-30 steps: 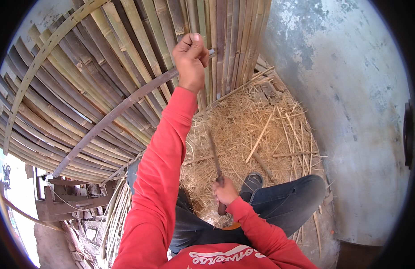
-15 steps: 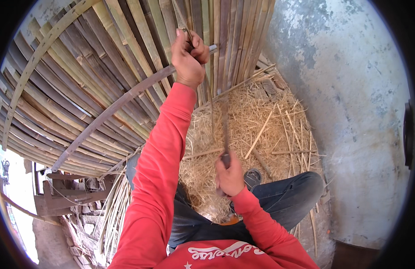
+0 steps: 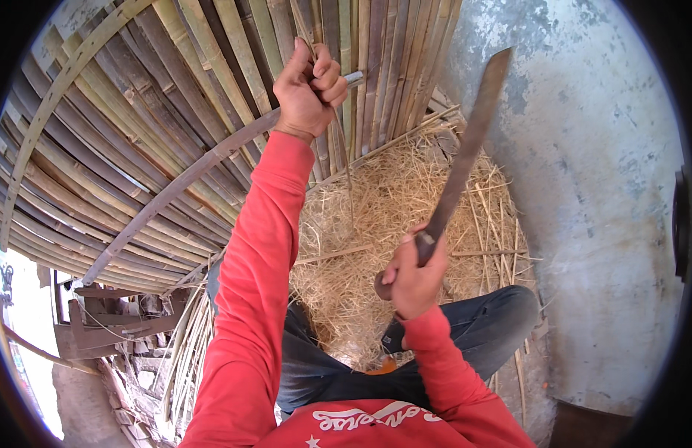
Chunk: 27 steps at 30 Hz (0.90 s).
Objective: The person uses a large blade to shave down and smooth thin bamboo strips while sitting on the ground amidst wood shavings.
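My left hand (image 3: 310, 93) is raised in front of the bamboo slats (image 3: 211, 67), its fingers closed around a thin bamboo strip (image 3: 302, 24). The strip runs up above my fist, and its lower end hangs down over the shavings. My right hand (image 3: 417, 278) is wrapped round the dark handle of a machete (image 3: 469, 138). Its long blade points up and to the right, apart from the strip, with the tip in front of the grey wall.
Curved bands (image 3: 189, 179) cross the slatted bamboo panel at the left. Pale shavings (image 3: 391, 187) cover the ground before my crossed legs (image 3: 480, 321). A weathered wall (image 3: 600, 187) stands at the right. Several thin strips (image 3: 185, 358) lean at the lower left.
The machete has swung up and to the right, away from the strip, with my right hand rising a little. My left hand has shifted slightly left, still gripping the strip.
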### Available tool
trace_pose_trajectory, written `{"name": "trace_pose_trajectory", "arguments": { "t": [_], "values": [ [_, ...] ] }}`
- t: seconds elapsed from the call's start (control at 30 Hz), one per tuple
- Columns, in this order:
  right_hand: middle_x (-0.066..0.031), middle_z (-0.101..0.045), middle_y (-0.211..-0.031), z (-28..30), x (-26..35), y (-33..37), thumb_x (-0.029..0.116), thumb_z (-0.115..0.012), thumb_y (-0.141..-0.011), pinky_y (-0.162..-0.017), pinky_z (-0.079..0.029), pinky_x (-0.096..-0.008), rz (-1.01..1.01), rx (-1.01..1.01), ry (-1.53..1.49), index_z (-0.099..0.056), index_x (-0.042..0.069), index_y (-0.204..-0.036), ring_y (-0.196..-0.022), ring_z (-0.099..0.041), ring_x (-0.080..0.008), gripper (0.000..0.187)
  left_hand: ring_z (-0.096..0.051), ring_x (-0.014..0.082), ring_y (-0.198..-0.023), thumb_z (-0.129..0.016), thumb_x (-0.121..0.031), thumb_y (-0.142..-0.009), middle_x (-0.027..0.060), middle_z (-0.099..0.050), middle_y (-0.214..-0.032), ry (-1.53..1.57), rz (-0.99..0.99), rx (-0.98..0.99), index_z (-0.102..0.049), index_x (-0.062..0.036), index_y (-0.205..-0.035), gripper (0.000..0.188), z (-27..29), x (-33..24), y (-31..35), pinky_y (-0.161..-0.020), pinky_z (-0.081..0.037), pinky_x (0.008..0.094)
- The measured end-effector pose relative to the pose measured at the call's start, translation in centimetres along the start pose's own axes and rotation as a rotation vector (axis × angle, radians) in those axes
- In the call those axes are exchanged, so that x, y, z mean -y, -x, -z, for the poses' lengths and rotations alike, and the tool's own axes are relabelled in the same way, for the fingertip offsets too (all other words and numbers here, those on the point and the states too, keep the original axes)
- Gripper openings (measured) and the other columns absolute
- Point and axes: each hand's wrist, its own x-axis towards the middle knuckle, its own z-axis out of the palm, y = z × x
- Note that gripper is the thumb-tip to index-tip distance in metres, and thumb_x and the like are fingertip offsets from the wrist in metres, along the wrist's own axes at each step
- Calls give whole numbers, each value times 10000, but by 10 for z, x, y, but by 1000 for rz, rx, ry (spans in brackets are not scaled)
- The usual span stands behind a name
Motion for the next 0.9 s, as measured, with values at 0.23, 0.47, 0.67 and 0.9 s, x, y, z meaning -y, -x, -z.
{"name": "trace_pose_trajectory", "arguments": {
  "t": [0.23,0.47,0.67,0.9],
  "values": [
    [-12,-559,-704,25,-67,26,109,-591,-1014,-454,-423,-282,-413,423,417,-517,46,-1114,-495,-534,-110,139,-152,89,-492,-381,-602,-1066,-69,-222,-598,-168,126,212,-366,-159,-740,550,-20,5,4,-462,-157,281],
    [2,-535,-673,-1,37,4,87,-570,-1021,-395,-392,-236,-57,73,-33,-487,54,-1112,-456,-502,-70,128,-140,87,-488,-377,-593,-1073,-75,-201,-583,-8,77,203,-352,-163,-718,558,-18,8,0,-461,-144,284],
    [-41,-533,-666,48,-71,43,142,-642,-980,-406,-427,-321,-760,370,173,-524,26,-1044,-461,-519,-127,177,-138,87,-487,-388,-574,-1077,-74,-198,-580,38,78,226,-352,-164,-720,545,-31,22,-7,-461,-142,284],
    [-88,-582,-671,39,-23,29,195,-667,-964,-468,-454,-377,-464,298,324,-555,2,-997,-505,-572,-184,225,-151,88,-487,-397,-549,-1079,-72,-209,-586,-48,82,190,-357,-163,-727,524,-27,25,-7,-456,-154,284]
  ]
}}
